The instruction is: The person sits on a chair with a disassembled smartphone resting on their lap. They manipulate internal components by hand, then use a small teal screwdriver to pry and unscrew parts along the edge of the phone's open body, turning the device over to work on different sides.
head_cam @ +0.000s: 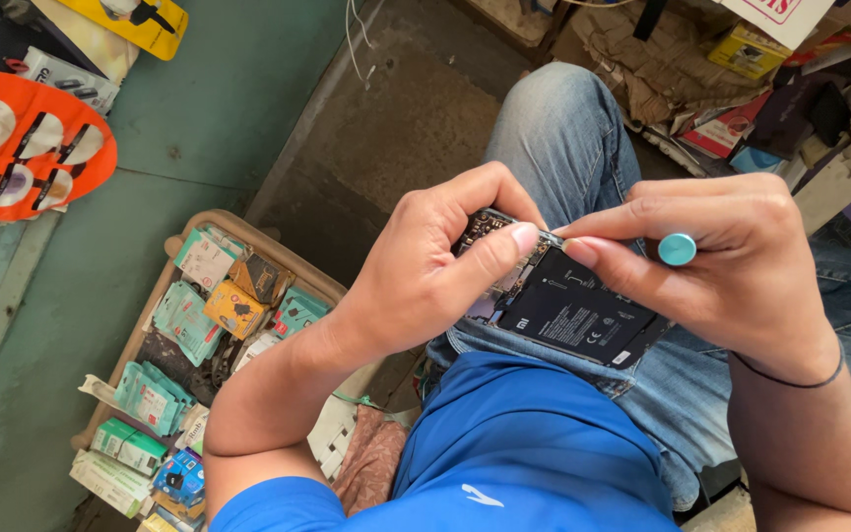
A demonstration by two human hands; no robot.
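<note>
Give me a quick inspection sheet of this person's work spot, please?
Surface: no bench; the work rests on the lap in blue jeans.
Job's things: opened phone, back off, black battery showing; teal-capped screwdriver.
Clutter: wooden tray of small packets on the floor.
Fingers: left hand grips the phone; right hand holds the screwdriver.
Cables: white wires at top.
Surroundings: orange display card, cardboard and boxes.

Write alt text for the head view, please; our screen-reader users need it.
A person's left hand steadies an opened phone with its black battery exposed on their lap, while the right hand works a teal-capped screwdriver at it. A tray of small packaged parts sits on the floor alongside.
</note>
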